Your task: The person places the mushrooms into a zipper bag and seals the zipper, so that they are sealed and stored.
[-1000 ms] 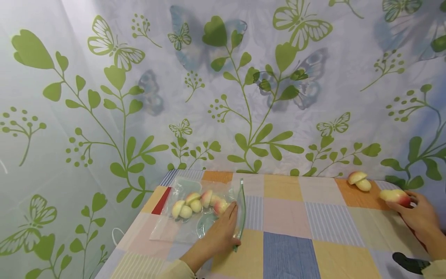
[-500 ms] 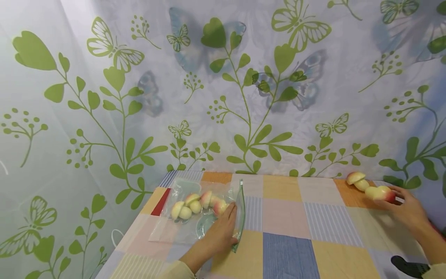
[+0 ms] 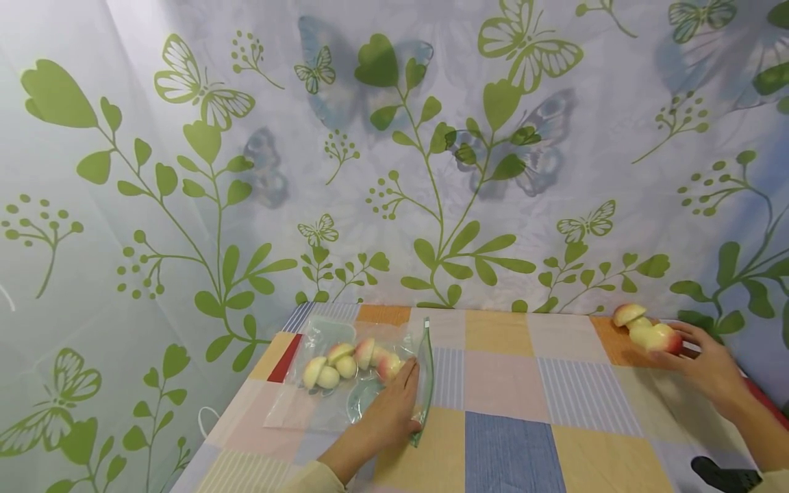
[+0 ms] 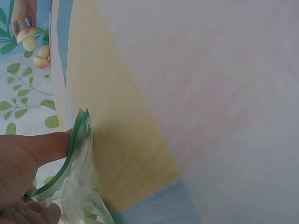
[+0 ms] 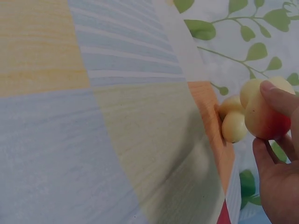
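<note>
My right hand (image 3: 709,363) grips a toy mushroom (image 3: 662,338), pale yellow with a red-tinged cap. The held mushroom overlaps a second toy mushroom (image 3: 630,315) in the head view; whether they touch, I cannot tell. That second one lies at the table's back right. At the left lies a clear zip bag (image 3: 290,411) with several similar mushrooms (image 3: 345,361) inside. On its mouth end is my left hand (image 3: 388,404), holding the bag by its green zip edge (image 4: 77,135). Part of the bag's mouth is hidden by this hand.
A patchwork cloth (image 3: 505,376) covers the table. Behind it hangs a curtain (image 3: 468,137) with green leaves and butterflies. A black object (image 3: 724,474) shows by the right forearm.
My right hand has moved left with the toy mushroom, up to the other mushroom at the back right. The left hand and the bag have stayed in place.
</note>
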`<state>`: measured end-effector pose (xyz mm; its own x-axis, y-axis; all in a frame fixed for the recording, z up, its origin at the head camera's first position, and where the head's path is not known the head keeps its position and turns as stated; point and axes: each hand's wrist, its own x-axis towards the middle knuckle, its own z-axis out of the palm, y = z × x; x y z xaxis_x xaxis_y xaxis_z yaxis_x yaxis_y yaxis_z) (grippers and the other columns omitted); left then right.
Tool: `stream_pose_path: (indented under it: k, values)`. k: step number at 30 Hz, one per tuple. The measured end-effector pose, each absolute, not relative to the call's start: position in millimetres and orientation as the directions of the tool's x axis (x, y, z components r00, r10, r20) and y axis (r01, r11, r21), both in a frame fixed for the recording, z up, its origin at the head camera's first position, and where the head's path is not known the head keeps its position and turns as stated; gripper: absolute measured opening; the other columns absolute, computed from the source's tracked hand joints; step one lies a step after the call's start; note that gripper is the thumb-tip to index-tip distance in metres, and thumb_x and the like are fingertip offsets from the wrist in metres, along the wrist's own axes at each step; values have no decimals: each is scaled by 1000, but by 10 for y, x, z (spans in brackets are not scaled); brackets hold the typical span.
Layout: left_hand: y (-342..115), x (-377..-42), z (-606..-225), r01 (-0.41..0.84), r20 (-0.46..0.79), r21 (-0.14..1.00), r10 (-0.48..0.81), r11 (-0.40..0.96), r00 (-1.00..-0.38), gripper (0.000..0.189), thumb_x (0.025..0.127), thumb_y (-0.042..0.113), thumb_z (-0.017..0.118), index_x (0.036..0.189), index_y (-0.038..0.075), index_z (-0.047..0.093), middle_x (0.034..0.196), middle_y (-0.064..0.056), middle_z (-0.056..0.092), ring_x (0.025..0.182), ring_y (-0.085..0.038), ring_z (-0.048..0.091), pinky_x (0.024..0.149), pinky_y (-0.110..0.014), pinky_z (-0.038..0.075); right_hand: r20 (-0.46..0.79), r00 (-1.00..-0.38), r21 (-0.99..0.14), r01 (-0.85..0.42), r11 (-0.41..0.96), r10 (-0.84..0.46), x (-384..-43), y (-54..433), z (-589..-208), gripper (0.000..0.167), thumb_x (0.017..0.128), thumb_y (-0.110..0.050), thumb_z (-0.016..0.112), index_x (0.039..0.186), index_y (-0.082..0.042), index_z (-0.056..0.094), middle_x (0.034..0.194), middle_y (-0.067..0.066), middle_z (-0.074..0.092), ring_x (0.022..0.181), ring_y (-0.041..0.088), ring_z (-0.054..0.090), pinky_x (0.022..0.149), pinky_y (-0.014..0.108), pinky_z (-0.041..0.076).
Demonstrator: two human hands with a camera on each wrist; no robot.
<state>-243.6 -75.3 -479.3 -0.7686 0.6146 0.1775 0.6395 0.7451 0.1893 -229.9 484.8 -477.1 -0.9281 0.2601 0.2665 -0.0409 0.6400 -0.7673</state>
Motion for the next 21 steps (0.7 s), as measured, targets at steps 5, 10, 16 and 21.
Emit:
stream_pose_path:
  k: [5,10,16,21]
  values:
    - [-745,-2431,-4801,629,158,177,609,757,-777,109,74,19,95,154,-14,28,162,-28,27,144,-37,40,112,-39,42,343,-920,-773,-161,614,190,-2317,4825,-4804,63,88,-12,84,143,-19,54,127,-5,52,92,-20,42,68,7,47]
    - [-732,-2421,-4806,622,151,165,604,765,-783,109,73,20,95,154,-14,30,162,-27,29,144,-37,40,111,-38,44,377,-915,-748,-210,630,142,-2347,4773,-4849,65,87,-8,84,144,-7,52,127,-9,50,96,-20,40,72,3,44]
    - [-727,-2414,-4794,620,152,162,601,768,-784,108,73,19,95,154,-14,31,162,-27,29,144,-36,41,111,-38,43,302,-947,-746,-167,645,105,-2384,4664,-4843,74,91,-12,81,144,15,37,126,19,53,90,-23,40,68,6,46]
    - [-730,-2410,-4786,623,156,159,604,766,-782,108,73,18,95,154,-14,30,162,-27,29,144,-36,41,111,-38,44,287,-954,-738,-162,655,88,-2429,4542,-4823,70,91,-15,82,141,13,40,127,20,54,93,-13,52,68,6,46]
